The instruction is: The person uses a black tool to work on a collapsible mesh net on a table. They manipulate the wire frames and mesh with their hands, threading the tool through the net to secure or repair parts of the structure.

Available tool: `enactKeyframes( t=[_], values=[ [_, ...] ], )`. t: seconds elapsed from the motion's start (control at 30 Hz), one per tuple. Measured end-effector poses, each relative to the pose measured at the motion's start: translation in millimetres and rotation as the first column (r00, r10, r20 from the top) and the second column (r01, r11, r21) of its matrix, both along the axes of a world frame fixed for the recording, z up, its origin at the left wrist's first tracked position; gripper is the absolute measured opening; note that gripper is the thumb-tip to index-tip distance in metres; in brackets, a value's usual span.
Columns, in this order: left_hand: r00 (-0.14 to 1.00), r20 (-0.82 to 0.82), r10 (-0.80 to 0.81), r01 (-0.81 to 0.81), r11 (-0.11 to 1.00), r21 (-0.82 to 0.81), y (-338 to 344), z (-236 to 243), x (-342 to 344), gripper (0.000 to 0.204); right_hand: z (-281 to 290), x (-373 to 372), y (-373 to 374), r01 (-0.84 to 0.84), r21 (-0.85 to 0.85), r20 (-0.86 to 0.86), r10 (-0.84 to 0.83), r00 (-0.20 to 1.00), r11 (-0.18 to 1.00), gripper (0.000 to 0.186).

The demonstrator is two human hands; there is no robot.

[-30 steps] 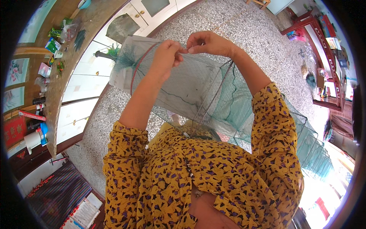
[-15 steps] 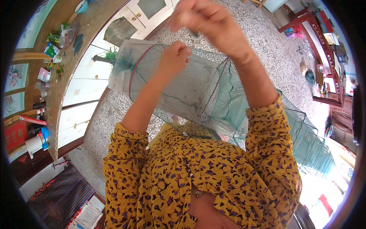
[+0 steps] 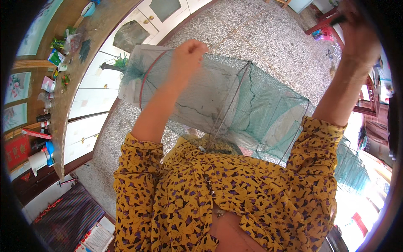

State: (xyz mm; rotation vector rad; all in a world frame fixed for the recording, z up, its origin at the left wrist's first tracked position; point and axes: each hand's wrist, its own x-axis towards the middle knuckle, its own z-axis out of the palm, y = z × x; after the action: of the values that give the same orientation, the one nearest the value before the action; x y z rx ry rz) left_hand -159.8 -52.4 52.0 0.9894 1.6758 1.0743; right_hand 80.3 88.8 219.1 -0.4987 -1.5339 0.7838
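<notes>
A long green mesh trap net (image 3: 268, 96) with thin dark frames stretches across in front of me. A red hoop (image 3: 145, 82) rings its left part, and the bunched mesh end (image 3: 131, 72) lies beyond that. Over the hooped section is my left hand (image 3: 188, 59), its fingers curled into a pinch; whatever they hold is hidden. My right hand (image 3: 361, 40) is raised far out at the upper right, blurred and in shadow. A small dark thing (image 3: 339, 19) shows at its fingertips, too unclear to name.
A wooden-topped counter (image 3: 77, 75) with white cabinet doors (image 3: 94, 75) runs along the left, holding packets and a bowl (image 3: 88, 9). Dark red wooden furniture (image 3: 369, 98) stands at the right. The speckled floor (image 3: 252, 29) lies beyond the net.
My right hand has swung from above the net out to the far upper right. My left hand has shifted only slightly, staying over the hooped part. More of the net's middle now shows.
</notes>
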Motion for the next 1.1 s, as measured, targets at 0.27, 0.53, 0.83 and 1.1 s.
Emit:
enactKeyframes(
  t=[0.27, 0.53, 0.83, 1.1],
  values=[
    [0.879, 0.418, 0.23, -0.248, 0.969, -0.012, -5, 12, -51, 0.012, -120, -88, -23, -0.467, -0.068, 0.749, 0.355, 0.559, 0.881, 0.008],
    [0.984, 0.17, 0.055, -0.046, 0.997, -0.058, -19, 6, -37, 0.013, -191, -110, -6, -0.423, -0.17, 0.851, 0.349, 0.392, 0.89, 0.011],
    [1.0, -0.013, -0.023, 0.022, 0.998, -0.055, -23, -5, -25, 0.014, -195, -104, -16, -0.429, -0.587, 0.572, 0.727, 0.379, 0.686, 0.008],
    [0.978, 0.179, 0.108, -0.096, 0.993, -0.076, -22, -6, -31, 0.014, -199, -120, -19, -0.479, -0.663, 0.424, 0.816, 0.392, 0.575, 0.016]
  ],
)
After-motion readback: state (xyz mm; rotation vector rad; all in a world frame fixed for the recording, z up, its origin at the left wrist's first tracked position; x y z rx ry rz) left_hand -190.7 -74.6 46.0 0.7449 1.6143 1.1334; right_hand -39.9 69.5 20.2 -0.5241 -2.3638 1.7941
